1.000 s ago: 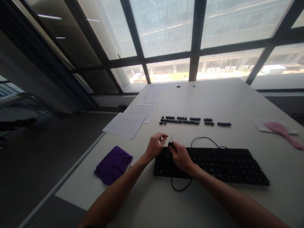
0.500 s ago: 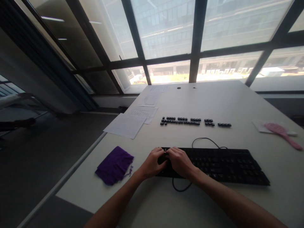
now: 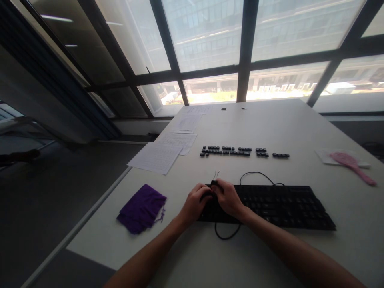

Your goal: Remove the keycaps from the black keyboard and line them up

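A black keyboard [image 3: 276, 206] lies across the desk in front of me, its left end partly hidden under my hands. My right hand [image 3: 228, 198] is closed around a small wire keycap puller [image 3: 216, 175], whose two thin prongs point up and away from me. The dark end of the puller shows at my fingertips. Close beside it, my left hand [image 3: 193, 202] is over the keyboard's left end, thumb and fingers curled toward the right fingertips; what they pinch is hidden. Beyond the keyboard, loose black keycaps [image 3: 244, 153] lie in short rows.
Left of my hands is a purple drawstring pouch [image 3: 142, 208]. Sheets of paper [image 3: 154, 158] line the desk's left edge. A pink hairbrush [image 3: 349, 161] rests on a white packet at the right. The keyboard cable [image 3: 228, 239] loops out in front.
My right hand has turned so that the wire prongs now stick up above the fingers. My left hand stays at the keyboard's left end. The view has shifted slightly.
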`<state>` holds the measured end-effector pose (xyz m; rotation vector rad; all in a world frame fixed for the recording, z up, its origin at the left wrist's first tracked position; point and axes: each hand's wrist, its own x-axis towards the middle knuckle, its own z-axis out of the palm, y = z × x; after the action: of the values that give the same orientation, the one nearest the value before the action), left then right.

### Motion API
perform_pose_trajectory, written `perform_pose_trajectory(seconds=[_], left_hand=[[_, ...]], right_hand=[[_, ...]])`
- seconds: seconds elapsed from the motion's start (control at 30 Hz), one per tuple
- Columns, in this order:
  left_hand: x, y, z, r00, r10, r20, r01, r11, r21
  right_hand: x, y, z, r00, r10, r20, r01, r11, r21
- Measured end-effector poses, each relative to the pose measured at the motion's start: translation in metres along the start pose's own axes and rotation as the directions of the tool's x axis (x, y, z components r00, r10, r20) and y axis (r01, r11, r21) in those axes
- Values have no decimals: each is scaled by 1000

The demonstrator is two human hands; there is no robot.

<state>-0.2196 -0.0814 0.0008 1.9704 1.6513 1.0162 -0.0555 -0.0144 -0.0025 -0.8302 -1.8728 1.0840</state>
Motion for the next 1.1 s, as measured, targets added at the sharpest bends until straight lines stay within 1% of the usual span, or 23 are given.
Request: perform_pose_trajectory(seconds=[0.07, 0.13, 0.2, 0.27, 0.37, 0.43, 0.5, 0.6, 0.67, 0.77, 0.83, 0.87, 0.93, 1.0, 1.03, 1.1], left_hand=[[0, -1, 1, 999, 12, -40, -12, 1000, 7], [-1, -4, 1, 996, 27, -82, -25, 999, 29], [-1, -5, 1, 993, 63, -99, -58, 997, 52], [-2, -6, 0, 989, 125, -74, -119, 989, 84], [0, -5, -2, 979, 204, -7, -201, 969, 144], [2, -5, -3, 975, 220, -5, -216, 960, 181], [5, -5, -3, 973, 231, -30, -220, 955, 197], [10, -6, -3, 969, 240, -55, -228, 960, 164], [15, -5, -3, 974, 216, -65, -209, 973, 96], [31, -1, -5, 984, 153, -94, -156, 987, -34], [46, -1, -8, 987, 138, -85, -145, 986, -83], [54, -2, -10, 987, 138, -84, -145, 985, -88], [65, -6, -15, 983, 135, -122, -145, 986, -80], [69, -11, -21, 977, 161, -140, -171, 983, -66], [68, -13, -23, 974, 195, -114, -203, 977, -59], [62, -16, -25, 958, 285, -6, -285, 958, -43]], right_hand=[[1, -1, 1, 1000, 20, -14, -20, 1000, 2], [2, 0, 1, 999, 44, 7, -45, 999, 31], [3, 1, 1, 998, 56, 27, -58, 996, 64], [3, 3, 1, 999, 47, 9, -48, 996, 80], [4, 4, 1, 999, 32, -23, -30, 995, 91], [4, 4, 1, 999, 28, -28, -25, 994, 104], [4, 4, 1, 999, 31, -43, -27, 993, 112], [3, 3, 0, 995, 54, -78, -46, 993, 105], [3, 2, 0, 993, 69, -96, -58, 992, 113], [5, 3, 1, 986, 95, -140, -73, 985, 159], [6, 3, 1, 976, 129, -177, -95, 978, 187], [7, 3, 1, 969, 148, -196, -109, 975, 195], [8, 4, 0, 958, 181, -224, -135, 969, 208], [9, 4, 0, 949, 205, -239, -155, 965, 212], [10, 3, -1, 948, 212, -237, -163, 964, 210], [11, 3, -1, 947, 219, -234, -172, 964, 204]])
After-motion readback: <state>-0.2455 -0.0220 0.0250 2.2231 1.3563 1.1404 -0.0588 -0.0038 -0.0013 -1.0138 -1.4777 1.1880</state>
